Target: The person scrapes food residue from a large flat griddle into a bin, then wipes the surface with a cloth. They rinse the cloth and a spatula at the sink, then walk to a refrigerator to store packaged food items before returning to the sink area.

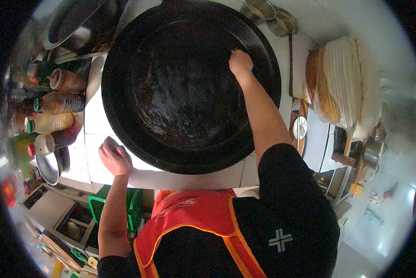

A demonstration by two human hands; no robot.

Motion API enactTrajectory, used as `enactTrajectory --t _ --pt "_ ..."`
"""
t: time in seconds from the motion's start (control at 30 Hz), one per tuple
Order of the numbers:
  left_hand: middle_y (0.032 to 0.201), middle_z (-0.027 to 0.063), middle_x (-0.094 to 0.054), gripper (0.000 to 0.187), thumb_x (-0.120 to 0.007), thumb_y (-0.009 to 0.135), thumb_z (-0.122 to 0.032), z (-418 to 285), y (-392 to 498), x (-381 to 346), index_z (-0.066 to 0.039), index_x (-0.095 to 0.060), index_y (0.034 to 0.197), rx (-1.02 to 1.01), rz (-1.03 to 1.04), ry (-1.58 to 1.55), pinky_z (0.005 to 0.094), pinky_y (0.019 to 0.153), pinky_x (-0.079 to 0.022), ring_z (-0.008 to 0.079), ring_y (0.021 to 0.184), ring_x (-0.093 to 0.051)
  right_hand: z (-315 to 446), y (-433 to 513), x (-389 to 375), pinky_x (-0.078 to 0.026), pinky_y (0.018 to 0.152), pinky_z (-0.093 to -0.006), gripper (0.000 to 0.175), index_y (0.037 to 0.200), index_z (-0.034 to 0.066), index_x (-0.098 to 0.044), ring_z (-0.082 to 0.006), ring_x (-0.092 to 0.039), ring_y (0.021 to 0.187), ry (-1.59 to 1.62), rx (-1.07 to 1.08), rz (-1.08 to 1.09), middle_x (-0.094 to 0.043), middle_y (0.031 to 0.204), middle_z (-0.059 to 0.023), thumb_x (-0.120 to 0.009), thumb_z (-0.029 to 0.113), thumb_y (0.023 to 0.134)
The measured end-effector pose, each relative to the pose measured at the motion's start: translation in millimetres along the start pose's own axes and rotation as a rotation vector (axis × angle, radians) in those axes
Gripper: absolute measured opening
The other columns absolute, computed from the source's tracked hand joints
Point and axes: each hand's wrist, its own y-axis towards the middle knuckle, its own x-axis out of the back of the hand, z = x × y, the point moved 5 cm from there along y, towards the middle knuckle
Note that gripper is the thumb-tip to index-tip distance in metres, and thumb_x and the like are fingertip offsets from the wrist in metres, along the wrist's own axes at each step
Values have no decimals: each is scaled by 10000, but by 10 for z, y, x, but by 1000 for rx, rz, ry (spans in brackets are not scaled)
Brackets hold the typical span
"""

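A large, round black iron pan (194, 100) spans the middle of the view, its inner surface streaked with pale, shiny marks. My right hand (241, 64) reaches over the right part of its inside with the fingers bent inward. Whether it touches the metal or grips something is hidden beneath the fist. Just outside the pan's lower left rim, my left hand (114, 158) is at the white tiled counter (100, 120), its fingers loosely curled and no object visible in them.
Plastic bottles with green and red caps (50, 122) line the left, near a metal bowl (50, 166). A big metal pot (79, 31) stands upper left. Small metal pots (280, 22) sit behind the pan; a bagged stack (340, 83) is at right. A green bin (135, 208) stands below the counter.
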Motion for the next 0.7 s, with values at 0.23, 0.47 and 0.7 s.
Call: enactTrajectory --t 0.23,0.47,0.7 --pt "1038 163 -484 429 -521 742 -76 5 0 8 -32 -453 1163 -2 -23 -17 414 863 -377 337 977 -471 -239 -1224 113 -486 703 -461 361 1190 78 -483 -371 -597 799 81 43 126 -616 841 -200 -394 261 891" --pt "1039 157 -483 454 -533 734 -56 -12 14 41 -25 -437 1177 20 14 -2 407 854 -381 317 969 -475 -1018 -1919 655 -502 736 -410 410 1272 105 -415 -356 -587 865 -436 -198 342 -465 1122 -246 -415 126 863" --pt "1047 164 -485 442 -514 753 -95 -9 27 34 -20 -436 1181 5 39 -7 412 860 -377 326 973 -472 -1022 -1062 395 -515 692 -389 528 1346 161 -335 -330 -589 894 -588 -63 267 -475 1133 -267 -450 88 836"
